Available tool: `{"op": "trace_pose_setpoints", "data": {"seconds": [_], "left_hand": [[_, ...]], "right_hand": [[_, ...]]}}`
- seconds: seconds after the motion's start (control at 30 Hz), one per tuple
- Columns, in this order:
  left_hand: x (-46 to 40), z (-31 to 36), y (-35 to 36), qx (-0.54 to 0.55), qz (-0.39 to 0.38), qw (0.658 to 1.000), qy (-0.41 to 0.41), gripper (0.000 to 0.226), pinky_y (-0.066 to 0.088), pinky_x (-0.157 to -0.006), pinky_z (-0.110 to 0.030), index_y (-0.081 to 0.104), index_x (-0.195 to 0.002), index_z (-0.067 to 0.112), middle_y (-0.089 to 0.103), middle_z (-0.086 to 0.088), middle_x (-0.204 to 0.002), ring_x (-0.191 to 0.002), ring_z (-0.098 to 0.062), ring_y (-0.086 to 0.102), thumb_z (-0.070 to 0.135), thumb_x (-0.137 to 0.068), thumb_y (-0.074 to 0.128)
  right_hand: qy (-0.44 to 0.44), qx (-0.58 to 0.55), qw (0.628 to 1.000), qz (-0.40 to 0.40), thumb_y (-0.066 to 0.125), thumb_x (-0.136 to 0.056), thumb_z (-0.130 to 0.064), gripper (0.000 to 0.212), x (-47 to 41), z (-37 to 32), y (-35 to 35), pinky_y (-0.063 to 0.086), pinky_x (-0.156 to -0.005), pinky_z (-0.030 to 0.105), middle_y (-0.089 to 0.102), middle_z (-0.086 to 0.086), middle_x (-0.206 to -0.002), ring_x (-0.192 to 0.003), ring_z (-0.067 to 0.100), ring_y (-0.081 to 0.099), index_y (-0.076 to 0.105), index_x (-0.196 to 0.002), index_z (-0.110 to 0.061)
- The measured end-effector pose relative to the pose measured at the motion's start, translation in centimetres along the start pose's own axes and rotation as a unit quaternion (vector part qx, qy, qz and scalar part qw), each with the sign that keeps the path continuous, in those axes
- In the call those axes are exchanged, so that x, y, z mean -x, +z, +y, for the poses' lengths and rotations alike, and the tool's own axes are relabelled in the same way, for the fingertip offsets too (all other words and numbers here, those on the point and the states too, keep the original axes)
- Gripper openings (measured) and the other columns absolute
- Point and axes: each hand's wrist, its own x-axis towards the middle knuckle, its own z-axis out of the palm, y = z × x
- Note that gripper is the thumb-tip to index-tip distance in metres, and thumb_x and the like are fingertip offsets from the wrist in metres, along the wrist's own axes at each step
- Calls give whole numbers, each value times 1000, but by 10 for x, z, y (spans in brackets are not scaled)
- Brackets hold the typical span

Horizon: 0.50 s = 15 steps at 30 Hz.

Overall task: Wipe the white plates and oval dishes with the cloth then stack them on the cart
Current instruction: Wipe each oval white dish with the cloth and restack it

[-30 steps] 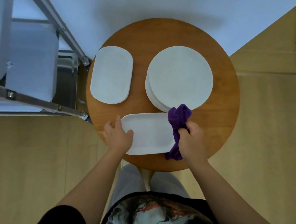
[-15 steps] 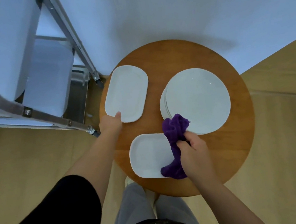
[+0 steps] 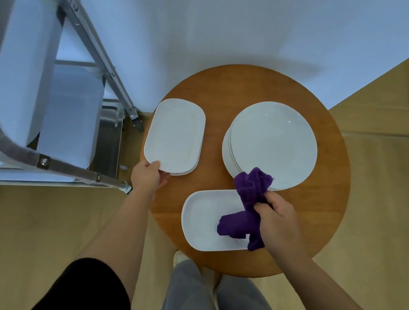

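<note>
On the round wooden surface (image 3: 254, 85) sit white glossy dishes: a stack of oval dishes (image 3: 175, 136) at far left, one oval dish (image 3: 206, 221) nearest, and a round plate stack (image 3: 271, 144) at right. The left hand (image 3: 148, 177) pinches the oval stack's near edge. The right hand's (image 3: 277, 218) fingers clutch a crumpled purple cloth (image 3: 249, 209) lying on the near dish.

This looks like a dining or service room, perhaps in a restaurant or a home. A small round wooden table (image 3: 334, 187) at centre frame bears stacked plain white round plates (image 3: 274, 143) and white oval dishes (image 3: 176, 135). At upper left stands a metal-framed service cart (image 3: 66, 166) on castors. Pale wood flooring (image 3: 36, 235) meets a plain white wall (image 3: 229, 11) along the top.
</note>
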Motion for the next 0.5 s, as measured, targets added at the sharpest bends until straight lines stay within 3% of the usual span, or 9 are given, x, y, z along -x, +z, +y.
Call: {"op": "trace_pose_setpoints", "data": {"seconds": [0.07, 0.13, 0.2, 0.37, 0.5], "left_hand": [[14, 5, -4, 61, -21, 998, 6, 33, 56, -71, -31, 47, -131, 10, 53, -3, -117, -88, -20, 61, 17, -99, 48], [29, 8, -10, 93, -45, 995, 16, 34, 56, -68, -28, 45, -133, 11, 53, -3, -121, -96, -22, 61, 16, -99, 46], [50, 8, -18, 112, -73, 991, 25, 32, 56, -65, -25, 45, -132, 13, 56, -3, -119, -96, -21, 63, 17, -100, 45], [111, 4, -49, 118, -154, 977, 85, 13, 60, -73, -34, 55, -105, 26, 67, -2, -110, -93, -23, 69, 21, -100, 44], [166, 8, -74, 96, -218, 959, 152, 18, 59, -65, -29, 57, -108, 26, 74, 5, -94, -89, -18, 71, 18, -100, 43]], "right_hand": [[8, -14, 1000, 13, 47, -95, -6, 24, 0, 1, -1, 49, -58, 20, 59, -1, -80, -75, 18, 58, 55, -81, -24], [20, -41, 999, 21, 47, -96, -8, 22, 0, 1, -2, 47, -50, 16, 59, -5, -80, -75, 17, 59, 56, -85, -25], [34, -69, 997, 31, 46, -98, -12, 19, 0, 1, -6, 48, -55, 19, 60, -5, -84, -79, 16, 60, 56, -93, -27], [71, -155, 983, 64, 44, -100, -24, 14, -3, -9, -27, 52, -65, 27, 62, -6, -96, -88, 15, 62, 52, -100, -35], [123, -361, 924, 18, 54, -93, -35, 16, 7, -27, -49, 54, -55, 28, 74, -3, -87, -80, 18, 71, 62, -101, -25]]}}
